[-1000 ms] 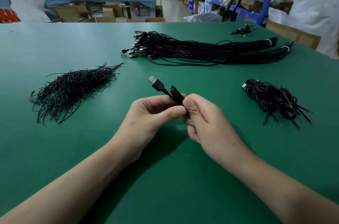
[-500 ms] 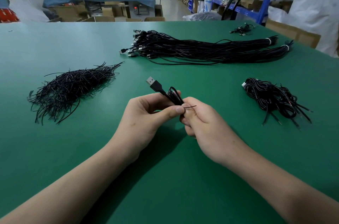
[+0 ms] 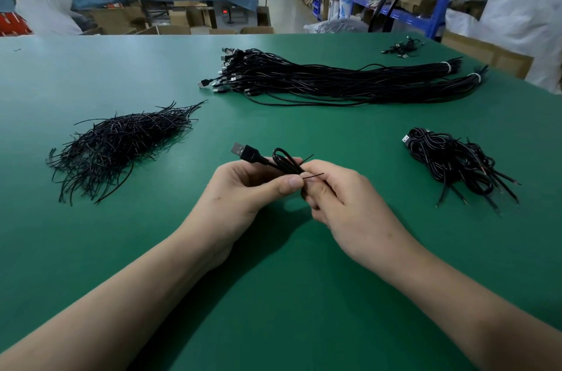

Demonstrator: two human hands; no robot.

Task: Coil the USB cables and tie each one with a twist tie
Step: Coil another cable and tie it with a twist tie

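Since a second ago the tie's loose ends have popped out from between my hands, so now two thin tips stick out to the right instead of being tucked under my fingers, and the plug has tipped a bit lower and more to the left. My left hand (image 3: 243,188) has its grip pressed shut on the coiled cable (image 3: 286,162), thumb clamped over the bundle, with the USB plug (image 3: 240,150) poking up and left past my knuckles. My right hand (image 3: 343,200) is pinching the twist tie (image 3: 313,175) right where it wraps the coil, fingers curled in tight. Both hands hover just above the green tabletop (image 3: 289,294), touching each other. Off to my left sits the heap of spare ties (image 3: 118,145), to my right the pile of finished coils (image 3: 453,161), and further back the long bunch of uncoiled cables (image 3: 334,78).
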